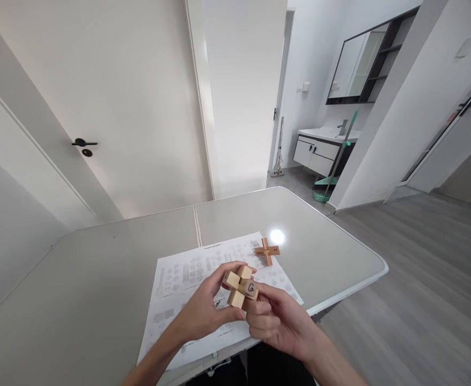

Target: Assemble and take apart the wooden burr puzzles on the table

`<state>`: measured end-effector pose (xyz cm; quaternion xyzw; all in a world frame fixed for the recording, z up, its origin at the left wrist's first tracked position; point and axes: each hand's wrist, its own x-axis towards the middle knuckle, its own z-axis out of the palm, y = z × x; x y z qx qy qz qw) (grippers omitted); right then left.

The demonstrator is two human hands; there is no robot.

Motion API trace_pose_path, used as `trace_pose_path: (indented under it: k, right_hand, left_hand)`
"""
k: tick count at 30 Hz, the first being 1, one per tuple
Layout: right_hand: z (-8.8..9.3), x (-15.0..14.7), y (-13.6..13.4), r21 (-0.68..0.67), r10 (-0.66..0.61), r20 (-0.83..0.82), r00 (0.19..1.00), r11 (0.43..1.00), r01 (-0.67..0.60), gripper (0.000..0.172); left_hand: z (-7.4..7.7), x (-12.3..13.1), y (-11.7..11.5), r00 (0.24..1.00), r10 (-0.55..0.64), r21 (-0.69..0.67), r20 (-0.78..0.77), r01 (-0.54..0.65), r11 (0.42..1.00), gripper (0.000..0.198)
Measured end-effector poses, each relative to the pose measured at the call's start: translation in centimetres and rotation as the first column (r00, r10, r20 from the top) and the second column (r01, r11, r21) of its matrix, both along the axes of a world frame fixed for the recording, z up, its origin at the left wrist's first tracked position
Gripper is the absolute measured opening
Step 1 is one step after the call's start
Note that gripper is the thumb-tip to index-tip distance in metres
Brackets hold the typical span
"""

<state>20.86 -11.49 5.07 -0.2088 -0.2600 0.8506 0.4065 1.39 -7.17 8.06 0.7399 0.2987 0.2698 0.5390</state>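
Note:
A pale wooden burr puzzle (239,288), made of interlocking bars, is held over the table's near edge. One bar end carries a dark letter like a G. My left hand (203,311) grips it from the left, with the thumb below and fingers along the far side. From the right, my right hand (276,319) pinches it between thumb and curled fingers. Beneath both hands lies a large printed sheet (171,289) with small diagrams, partly hidden by my arms. A browner wooden cross puzzle (266,251) with a dark mark sits at the sheet's far right corner.
The light grey table (98,289) has a seam and a rounded right corner. Behind it stands a closed door (139,96) with a black handle. Farther right are a washbasin cabinet (316,153), a mop (279,150) and a green dustpan (323,190).

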Motion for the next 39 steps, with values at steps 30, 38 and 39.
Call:
trace_pose_path:
  k: [30,38,39]
  right_hand:
    - [1.0,1.2,-0.2,0.89,-0.824,0.45,0.344,0.383,-0.248,0.01]
    - [1.0,1.7,0.1,0.888,-0.818,0.436,0.376,0.324,-0.327,0.014]
    - [1.4,1.9,0.2,0.877,-0.805,0.452,0.384,0.322,-0.357,0.013]
  left_hand:
    - [-0.8,0.7,0.4,0.996,0.075,-0.052,-0.044,-0.077,0.996,0.044]
    - [-1.6,0.2,0.1,1.0,0.028,-0.275,-0.013,-0.03,0.961,0.066]
    - [-1.8,0.0,0.2,1.0,0.009,-0.301,-0.015,-0.013,0.953,0.068]
